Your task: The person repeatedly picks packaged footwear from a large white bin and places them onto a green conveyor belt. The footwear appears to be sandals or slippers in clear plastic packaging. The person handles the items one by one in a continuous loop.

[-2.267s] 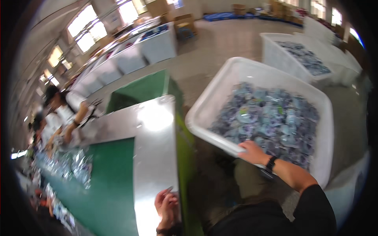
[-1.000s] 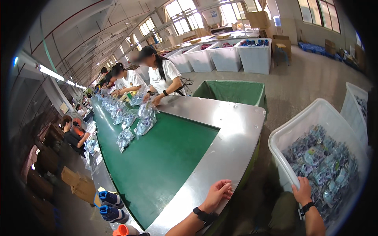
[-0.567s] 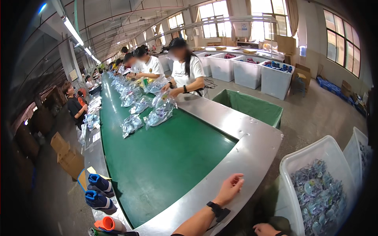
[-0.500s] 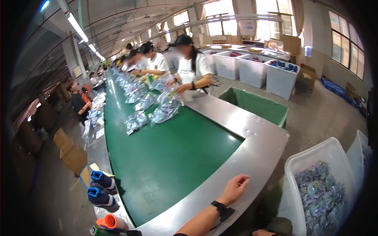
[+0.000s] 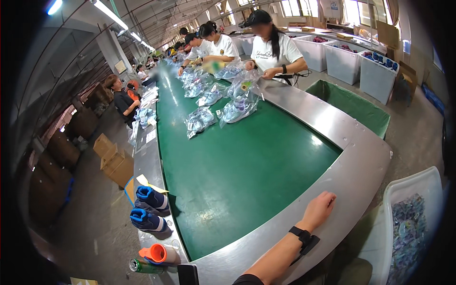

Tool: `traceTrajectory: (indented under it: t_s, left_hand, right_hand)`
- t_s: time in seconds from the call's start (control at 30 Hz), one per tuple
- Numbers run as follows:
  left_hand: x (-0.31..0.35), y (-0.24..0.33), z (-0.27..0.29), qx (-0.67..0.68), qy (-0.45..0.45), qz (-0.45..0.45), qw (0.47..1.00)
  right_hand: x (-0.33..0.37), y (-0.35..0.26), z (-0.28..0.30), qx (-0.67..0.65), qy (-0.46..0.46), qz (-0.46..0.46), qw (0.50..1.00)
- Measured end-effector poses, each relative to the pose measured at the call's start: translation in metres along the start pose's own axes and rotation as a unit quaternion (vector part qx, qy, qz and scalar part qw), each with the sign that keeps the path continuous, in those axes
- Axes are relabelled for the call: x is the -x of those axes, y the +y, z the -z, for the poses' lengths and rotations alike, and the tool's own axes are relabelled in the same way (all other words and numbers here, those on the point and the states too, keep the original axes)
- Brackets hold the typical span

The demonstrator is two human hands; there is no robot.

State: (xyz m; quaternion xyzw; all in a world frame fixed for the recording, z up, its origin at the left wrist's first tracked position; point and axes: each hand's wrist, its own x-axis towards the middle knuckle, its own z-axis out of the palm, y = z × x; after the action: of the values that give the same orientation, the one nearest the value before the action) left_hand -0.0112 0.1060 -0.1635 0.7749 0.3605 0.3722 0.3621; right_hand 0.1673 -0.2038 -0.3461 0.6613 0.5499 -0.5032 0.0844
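My left hand (image 5: 319,209), with a black band on its wrist, rests on the smooth metal border (image 5: 354,178) of the green conveyor belt (image 5: 228,180). Its fingers are loosely curled in and nothing shows in them. My right hand is out of view. Clear plastic bags holding pale blue shoes (image 5: 239,108) lie farther up the belt, the nearest being a bagged pair (image 5: 199,120). Across the belt's right border, a co-worker in a white shirt (image 5: 278,52) has both hands at the top of one bag.
Along the left border stand two dark blue boots (image 5: 148,220), an orange cup (image 5: 160,253), a green can (image 5: 142,266) and a black flat object (image 5: 188,274). A white bin (image 5: 389,190) of small packets is at right, a green-lined bin (image 5: 349,107) beyond. Cardboard boxes (image 5: 116,161) sit left.
The view has swung left and tilted down, so everything sits farther right. My left hand stays on the metal border, its fingers more curled. My right hand has left the lower edge.
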Motion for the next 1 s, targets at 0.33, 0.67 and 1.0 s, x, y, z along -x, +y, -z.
traceTrajectory:
  t_s: [0.33,0.67,1.0]
  left_hand:
    - [0.004,0.015,-0.007,-0.023,-0.029,0.016,0.999]
    - [0.001,0.023,-0.001,0.009,-0.001,0.054,0.999]
    - [0.004,0.017,0.002,0.151,0.002,0.163,0.975]
  right_hand:
    - [0.001,0.002,0.002,-0.019,0.001,-0.023,1.000]
    - [-0.021,0.021,0.022,-0.043,-0.048,-0.047,0.997]
    - [0.003,0.030,0.017,-0.047,-0.062,-0.048,0.996]
